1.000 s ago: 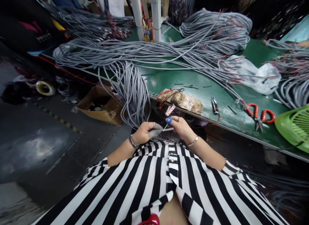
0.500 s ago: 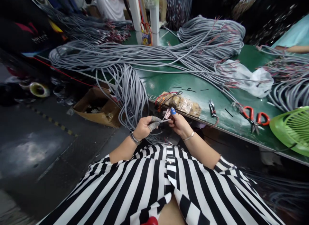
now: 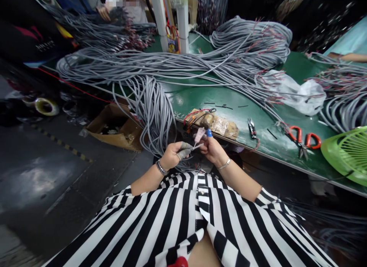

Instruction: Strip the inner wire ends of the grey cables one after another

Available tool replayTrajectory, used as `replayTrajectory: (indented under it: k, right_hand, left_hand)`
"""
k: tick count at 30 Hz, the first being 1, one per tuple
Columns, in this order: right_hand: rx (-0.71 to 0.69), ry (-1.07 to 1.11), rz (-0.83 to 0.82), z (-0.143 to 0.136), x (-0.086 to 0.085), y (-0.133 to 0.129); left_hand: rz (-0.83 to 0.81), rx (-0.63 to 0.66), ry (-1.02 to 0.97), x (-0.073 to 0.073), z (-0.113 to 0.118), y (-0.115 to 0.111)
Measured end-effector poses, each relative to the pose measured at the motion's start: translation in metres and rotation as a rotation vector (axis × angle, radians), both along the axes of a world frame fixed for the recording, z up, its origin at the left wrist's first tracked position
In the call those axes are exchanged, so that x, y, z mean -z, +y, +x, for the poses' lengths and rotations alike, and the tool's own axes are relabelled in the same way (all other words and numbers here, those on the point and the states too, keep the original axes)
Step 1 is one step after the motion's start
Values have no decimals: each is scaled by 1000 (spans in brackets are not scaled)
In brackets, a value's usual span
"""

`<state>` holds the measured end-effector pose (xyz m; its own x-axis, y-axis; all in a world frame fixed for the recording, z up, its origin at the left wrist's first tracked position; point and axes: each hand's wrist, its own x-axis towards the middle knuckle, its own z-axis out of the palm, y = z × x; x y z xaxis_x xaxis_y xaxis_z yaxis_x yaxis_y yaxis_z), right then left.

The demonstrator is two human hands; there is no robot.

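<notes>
My left hand [image 3: 173, 154], with grey covers on some fingers, is closed round the end of a thin grey cable [image 3: 196, 147]. Close by on the right is my right hand [image 3: 213, 148], with a blue cover on one fingertip. Its fingers are pinched at a small pinkish-white piece [image 3: 199, 134] above the cable end; what the piece is cannot be made out. Both hands are in front of the green table's near edge. Just beyond them lies a taped, block-like bundle [image 3: 219, 123] with red and black leads.
Bundles of grey cable [image 3: 155, 66] lie across the green table [image 3: 195, 96] and hang over its edge at left. To the right are small cutters [image 3: 252, 128], red-handled scissors [image 3: 302, 141] and a green basket [image 3: 344, 156]. A cardboard box [image 3: 114, 131] is lower left. Other people are beyond.
The pinkish-white piece has turned and looks larger. My right hand has shifted slightly right, and the left slightly down. A co-worker's hand has appeared at the far left cables.
</notes>
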<state>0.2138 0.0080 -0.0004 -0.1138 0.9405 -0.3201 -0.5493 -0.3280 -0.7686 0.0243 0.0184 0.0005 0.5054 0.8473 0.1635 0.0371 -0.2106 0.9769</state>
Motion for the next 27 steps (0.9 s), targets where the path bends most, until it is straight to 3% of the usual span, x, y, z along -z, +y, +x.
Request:
replayTrajectory:
  k: [4,6,9,12,14,16,20,27]
  right_hand:
    - [-6,-158,19,18,-1,-19]
    - [67,-316,111,34,-4,-31]
    - [401,-726,299,72,-15,-46]
    - [677,-1398,378,119,-29,-49]
    - [619,-1811,287,145,-35,-47]
    - [460,-2012,180,161,-39,-42]
    - [184,-2120,70,169,-39,-34]
    - [131,-2243,64,163,-39,-23]
  left_hand:
    - [-16,5,-1,0,-11,-16]
    - [-23,-13,-2,0,-16,-22]
    - [-58,-48,-50,-1,-18,-26]
    - [-45,-18,-54,-7,-15,-26]
    - [-5,10,-20,-14,-10,-25]
    - [13,28,15,-22,-4,-25]
    - [-117,73,91,-37,7,-30]
    - [-229,99,159,-42,17,-38]
